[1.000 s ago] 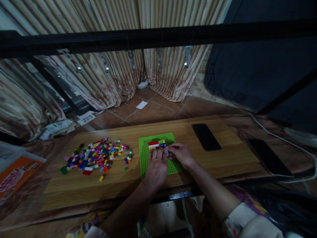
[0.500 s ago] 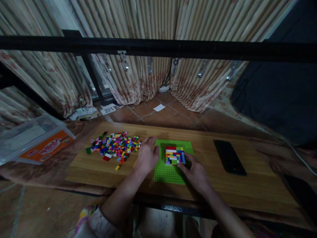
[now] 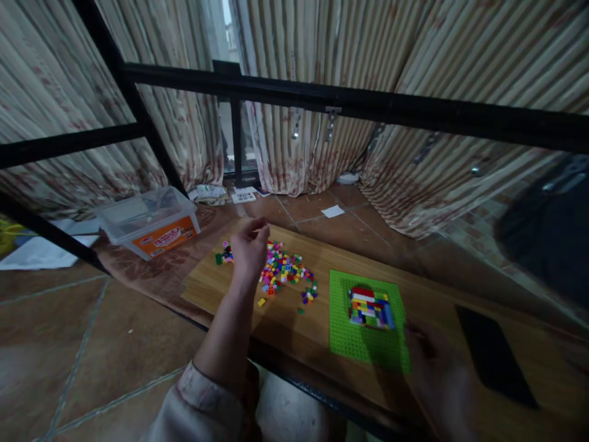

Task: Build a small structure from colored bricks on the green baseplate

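Observation:
My left hand point(image 3: 251, 245) hovers over the pile of small coloured bricks point(image 3: 280, 270) on the wooden board point(image 3: 285, 319), its fingers curled loosely with nothing visible in them. A green baseplate point(image 3: 368, 341) lies to the right of the pile, carrying a low block of stacked red, yellow, white and blue bricks point(image 3: 368, 306). My right hand point(image 3: 437, 368) rests dark and blurred at the baseplate's right front corner; its fingers cannot be made out.
A black phone point(image 3: 494, 356) lies on the board to the right of the baseplate. A clear plastic box with an orange label point(image 3: 150, 222) stands at the left. Black metal bars point(image 3: 322, 98) cross in front of striped curtains; papers lie on the tiled floor.
The view has swung left. My left hand left the baseplate and moved left over the brick pile. My right hand drew back from the stacked bricks to the baseplate's right corner.

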Motion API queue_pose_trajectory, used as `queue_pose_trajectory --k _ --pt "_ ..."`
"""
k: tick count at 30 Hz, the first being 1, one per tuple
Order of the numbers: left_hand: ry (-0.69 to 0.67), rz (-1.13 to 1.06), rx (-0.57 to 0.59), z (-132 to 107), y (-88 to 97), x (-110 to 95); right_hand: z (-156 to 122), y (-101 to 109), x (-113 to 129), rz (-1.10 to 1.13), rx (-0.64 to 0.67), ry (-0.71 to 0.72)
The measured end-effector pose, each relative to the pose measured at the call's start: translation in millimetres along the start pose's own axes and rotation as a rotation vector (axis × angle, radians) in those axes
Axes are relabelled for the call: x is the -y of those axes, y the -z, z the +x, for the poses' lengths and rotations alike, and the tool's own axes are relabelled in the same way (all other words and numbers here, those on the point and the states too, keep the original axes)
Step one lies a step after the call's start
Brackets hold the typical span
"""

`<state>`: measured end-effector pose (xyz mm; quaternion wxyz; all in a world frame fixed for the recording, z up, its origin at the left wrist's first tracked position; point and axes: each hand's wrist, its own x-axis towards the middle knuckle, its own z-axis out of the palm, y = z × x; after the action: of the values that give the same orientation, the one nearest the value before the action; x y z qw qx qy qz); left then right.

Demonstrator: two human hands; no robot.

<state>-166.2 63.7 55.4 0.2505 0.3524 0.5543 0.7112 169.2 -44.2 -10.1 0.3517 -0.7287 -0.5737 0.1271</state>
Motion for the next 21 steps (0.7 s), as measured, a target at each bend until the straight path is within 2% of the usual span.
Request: queue_pose_trajectory --k 2,5,9,12,16,21 --pt "0.053 -0.123 -0.070 9.1 12.6 -7.2 -14.9 -14.0 32.7 0.118 0.072 0.124" --pt "0.111 -0.270 -0.159 17.4 30.3 -16.9 -30.6 -48.6 82.4 0.206 0.294 0.334" --pt "0.164 -0.412 -0.222 25.7 53.6 -24.0 -30.4 -95.9 131.0 0.229 0.437 0.468" --pt "0.187 -0.475 -0.251 31.1 67.6 -25.7 -21.6 -123.1 156.8 0.192 0.461 0.535" --pt "0.214 -0.547 -0.254 35.2 77.2 -26.3 -14.6 -154.2 187.0 0.056 0.466 0.629" --pt "0.239 -0.574 -0.233 35.4 82.3 -27.1 -13.9 -186.7 207.7 -0.137 0.487 0.722"
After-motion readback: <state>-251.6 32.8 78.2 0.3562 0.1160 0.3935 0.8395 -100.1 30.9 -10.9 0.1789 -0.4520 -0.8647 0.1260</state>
